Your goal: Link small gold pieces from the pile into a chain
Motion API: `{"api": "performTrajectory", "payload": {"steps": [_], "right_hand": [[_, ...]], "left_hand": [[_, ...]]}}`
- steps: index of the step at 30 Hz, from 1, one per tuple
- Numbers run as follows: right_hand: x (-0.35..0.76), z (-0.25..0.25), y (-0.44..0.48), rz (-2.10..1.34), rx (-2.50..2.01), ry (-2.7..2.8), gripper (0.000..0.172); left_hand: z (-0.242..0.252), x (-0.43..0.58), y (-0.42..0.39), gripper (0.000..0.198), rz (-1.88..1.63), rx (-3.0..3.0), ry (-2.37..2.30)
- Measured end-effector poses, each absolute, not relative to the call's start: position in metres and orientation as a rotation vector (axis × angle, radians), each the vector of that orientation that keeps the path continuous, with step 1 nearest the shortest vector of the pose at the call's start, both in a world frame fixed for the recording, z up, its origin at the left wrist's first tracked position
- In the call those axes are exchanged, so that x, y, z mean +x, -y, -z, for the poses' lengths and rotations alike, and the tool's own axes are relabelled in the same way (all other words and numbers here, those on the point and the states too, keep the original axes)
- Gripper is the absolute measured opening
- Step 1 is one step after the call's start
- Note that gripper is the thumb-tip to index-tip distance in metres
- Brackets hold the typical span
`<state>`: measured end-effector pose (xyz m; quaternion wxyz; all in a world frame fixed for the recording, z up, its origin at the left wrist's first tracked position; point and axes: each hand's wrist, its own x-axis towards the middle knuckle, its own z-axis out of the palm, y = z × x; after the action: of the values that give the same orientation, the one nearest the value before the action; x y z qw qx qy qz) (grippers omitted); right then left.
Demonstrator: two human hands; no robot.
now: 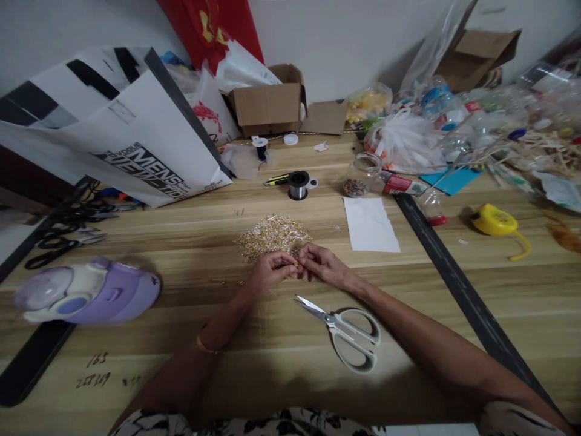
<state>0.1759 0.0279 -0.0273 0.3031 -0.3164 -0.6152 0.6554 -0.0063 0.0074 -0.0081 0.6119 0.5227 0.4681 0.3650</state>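
My left hand [273, 270] and my right hand [321, 264] meet at the near edge of a pile of small gold and clear beads [275, 235]. Both hands have their fingers pinched together, fingertips almost touching. A tiny gold-orange piece shows between them, too small to make out; it looks like one of the beads. Which hand grips it is hard to see. Closer to my body, grey-handled scissors [338, 330] lie slightly spread, blades pointing to the upper left.
Beyond the pile stand a wire spool [298, 185], a jar of mixed beads [361, 175] and a white paper sheet [372, 224]. A purple bottle [97, 290] lies at left, near several black scissors [57, 242]. A yellow tape measure [494, 220] rests at right.
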Motion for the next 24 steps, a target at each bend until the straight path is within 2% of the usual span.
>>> {"api": "performTrajectory", "payload": {"steps": [10,24], "right_hand": [[0.1745,0.0238,-0.0238,-1.843,-0.835,1.613,0.031],[0.1722,0.0248,-0.0229,-1.734,-0.849,1.557,0.027]], "left_hand": [[0.0169,-0.0024,-0.0064,0.02,-0.882,1.293,-1.082],[0.0144,-0.0063,-0.0071,0.025,-0.856,1.259,-1.091]]}}
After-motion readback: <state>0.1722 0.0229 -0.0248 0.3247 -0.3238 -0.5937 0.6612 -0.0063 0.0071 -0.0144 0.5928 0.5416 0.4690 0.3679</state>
